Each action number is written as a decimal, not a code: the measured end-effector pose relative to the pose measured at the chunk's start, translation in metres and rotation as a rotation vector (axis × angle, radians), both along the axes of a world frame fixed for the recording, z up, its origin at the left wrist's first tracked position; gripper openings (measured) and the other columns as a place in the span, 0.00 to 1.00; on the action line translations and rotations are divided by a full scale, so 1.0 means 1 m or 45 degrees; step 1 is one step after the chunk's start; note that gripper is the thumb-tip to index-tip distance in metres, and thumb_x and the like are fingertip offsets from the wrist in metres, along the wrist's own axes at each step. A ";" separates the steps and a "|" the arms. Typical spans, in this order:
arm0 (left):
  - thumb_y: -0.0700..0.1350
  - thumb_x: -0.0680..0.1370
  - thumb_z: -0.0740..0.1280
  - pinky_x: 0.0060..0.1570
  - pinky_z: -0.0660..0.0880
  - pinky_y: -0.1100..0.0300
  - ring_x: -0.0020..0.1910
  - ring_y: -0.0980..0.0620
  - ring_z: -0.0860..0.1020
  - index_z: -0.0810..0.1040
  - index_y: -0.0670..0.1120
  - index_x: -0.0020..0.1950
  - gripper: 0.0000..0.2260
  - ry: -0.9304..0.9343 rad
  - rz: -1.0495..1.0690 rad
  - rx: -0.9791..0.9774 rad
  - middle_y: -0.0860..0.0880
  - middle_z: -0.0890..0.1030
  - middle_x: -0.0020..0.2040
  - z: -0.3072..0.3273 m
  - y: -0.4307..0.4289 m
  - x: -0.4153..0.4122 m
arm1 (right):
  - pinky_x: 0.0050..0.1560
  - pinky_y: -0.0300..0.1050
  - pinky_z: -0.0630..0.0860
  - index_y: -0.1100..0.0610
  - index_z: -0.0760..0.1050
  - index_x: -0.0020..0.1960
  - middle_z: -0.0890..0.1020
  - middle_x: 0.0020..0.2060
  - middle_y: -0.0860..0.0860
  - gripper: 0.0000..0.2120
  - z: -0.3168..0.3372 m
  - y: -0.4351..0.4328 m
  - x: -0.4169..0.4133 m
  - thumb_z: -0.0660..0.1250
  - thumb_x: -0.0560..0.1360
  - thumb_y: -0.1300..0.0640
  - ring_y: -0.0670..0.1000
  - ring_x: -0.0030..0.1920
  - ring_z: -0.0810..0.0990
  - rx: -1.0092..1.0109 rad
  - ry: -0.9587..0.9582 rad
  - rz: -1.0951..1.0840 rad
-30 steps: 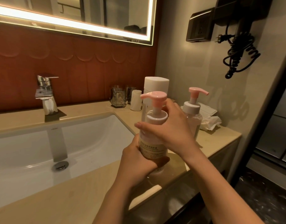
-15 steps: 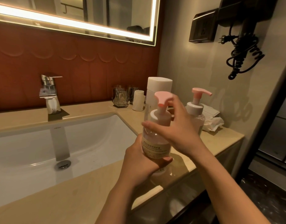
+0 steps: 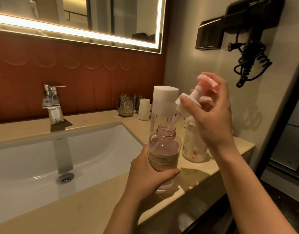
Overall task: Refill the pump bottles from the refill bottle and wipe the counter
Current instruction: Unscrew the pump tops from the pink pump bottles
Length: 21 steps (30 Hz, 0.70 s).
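Pump bottle [image 3: 164,149], neck open, upright at centre of view over the front of the counter [image 3: 94,208]; cannot tell whether touching it. Gripped round its labelled lower half by left hand [image 3: 148,176], fingers and thumb curled about the body. Pump head [image 3: 191,100] at 1 o'clock above the neck, tilted, pinched at its white collar by right hand [image 3: 213,119], pink nozzle against the fingers. Dip tube [image 3: 170,125] reaching down into the open neck. Second pump bottle [image 3: 194,146] just beside at 3 o'clock, partly behind the right wrist. White-capped refill bottle [image 3: 164,102] behind at 12 o'clock. Sink [image 3: 44,166] at 9 o'clock, faucet [image 3: 52,103] at 10 o'clock.
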<state>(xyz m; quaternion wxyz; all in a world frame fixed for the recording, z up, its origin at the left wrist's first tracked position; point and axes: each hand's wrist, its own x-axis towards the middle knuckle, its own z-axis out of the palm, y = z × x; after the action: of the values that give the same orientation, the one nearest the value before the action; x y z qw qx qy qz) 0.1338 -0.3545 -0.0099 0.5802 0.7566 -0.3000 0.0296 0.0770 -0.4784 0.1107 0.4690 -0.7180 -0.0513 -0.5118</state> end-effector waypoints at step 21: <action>0.58 0.59 0.79 0.43 0.72 0.74 0.46 0.69 0.76 0.68 0.65 0.52 0.28 0.021 0.017 0.036 0.65 0.77 0.47 -0.001 0.001 0.002 | 0.42 0.40 0.79 0.48 0.74 0.53 0.84 0.44 0.46 0.39 -0.023 -0.054 -0.043 0.81 0.45 0.39 0.51 0.50 0.82 0.534 0.161 0.321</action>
<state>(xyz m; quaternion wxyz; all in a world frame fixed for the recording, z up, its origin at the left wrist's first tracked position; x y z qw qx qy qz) 0.1359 -0.3539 -0.0111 0.5717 0.7669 -0.2905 0.0232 0.0343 -0.5327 0.0880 0.6701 -0.6236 -0.0038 -0.4027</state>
